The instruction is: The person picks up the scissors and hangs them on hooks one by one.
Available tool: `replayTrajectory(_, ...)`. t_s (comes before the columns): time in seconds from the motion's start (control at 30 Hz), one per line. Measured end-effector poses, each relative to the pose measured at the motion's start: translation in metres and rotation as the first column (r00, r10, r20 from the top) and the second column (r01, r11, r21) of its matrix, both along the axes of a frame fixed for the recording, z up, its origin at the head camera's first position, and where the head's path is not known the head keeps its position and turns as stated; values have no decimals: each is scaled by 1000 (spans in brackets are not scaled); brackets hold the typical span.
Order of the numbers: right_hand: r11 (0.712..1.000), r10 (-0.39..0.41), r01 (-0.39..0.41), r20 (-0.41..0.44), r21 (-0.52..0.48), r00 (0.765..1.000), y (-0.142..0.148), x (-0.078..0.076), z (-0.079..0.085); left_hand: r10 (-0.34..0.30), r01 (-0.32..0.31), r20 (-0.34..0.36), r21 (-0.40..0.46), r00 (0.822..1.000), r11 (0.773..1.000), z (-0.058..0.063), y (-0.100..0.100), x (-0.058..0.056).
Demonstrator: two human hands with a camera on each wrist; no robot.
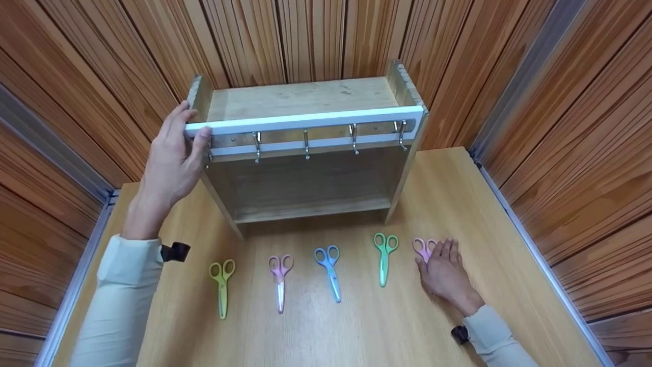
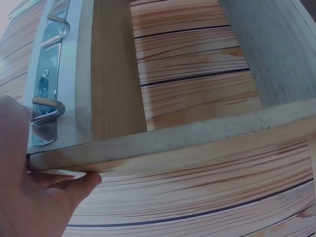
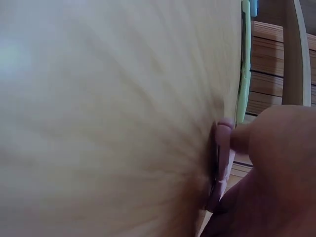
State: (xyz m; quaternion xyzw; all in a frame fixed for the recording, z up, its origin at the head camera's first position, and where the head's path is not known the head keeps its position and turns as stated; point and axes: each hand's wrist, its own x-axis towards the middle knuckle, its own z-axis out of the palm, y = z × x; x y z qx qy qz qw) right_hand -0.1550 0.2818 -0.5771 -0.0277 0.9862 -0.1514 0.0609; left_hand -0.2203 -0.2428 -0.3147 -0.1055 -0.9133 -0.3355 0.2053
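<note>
My left hand grips the left end of the wooden shelf, its thumb on the white-edged hook rail and its fingers around the side. The left wrist view shows that hand at the corner beside the metal hooks. At the right, my right hand lies low over pink scissors, fingers extended; it covers their blades and leaves the handle loops showing. In the right wrist view the thumb touches the pink scissors, which appear flat on the table.
Left of the right hand lie green scissors, blue scissors, pink-purple scissors and yellow-green scissors, spaced in a row on the wooden table. Wood-patterned panels stand behind the shelf and at both sides.
</note>
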Motion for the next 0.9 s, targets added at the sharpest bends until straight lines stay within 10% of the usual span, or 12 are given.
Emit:
replayTrajectory(0.27,938,149,-67,-219,341,964,-8,-1,5,1,-1,23,-2,1000,1000,3,1,1)
replayTrajectory(0.5,740,424,-144,-289,657,859,-8,-1,5,0,0,12,5,1000,1000,1,-1,1)
replayTrajectory(0.73,881,219,2,-411,473,885,-15,-1,1,-11,11,11,16,1000,1000,2,-2,2)
replayTrajectory(0.9,945,126,-13,-327,327,936,-12,-1,8,-13,12,43,12,999,1000,3,-1,3)
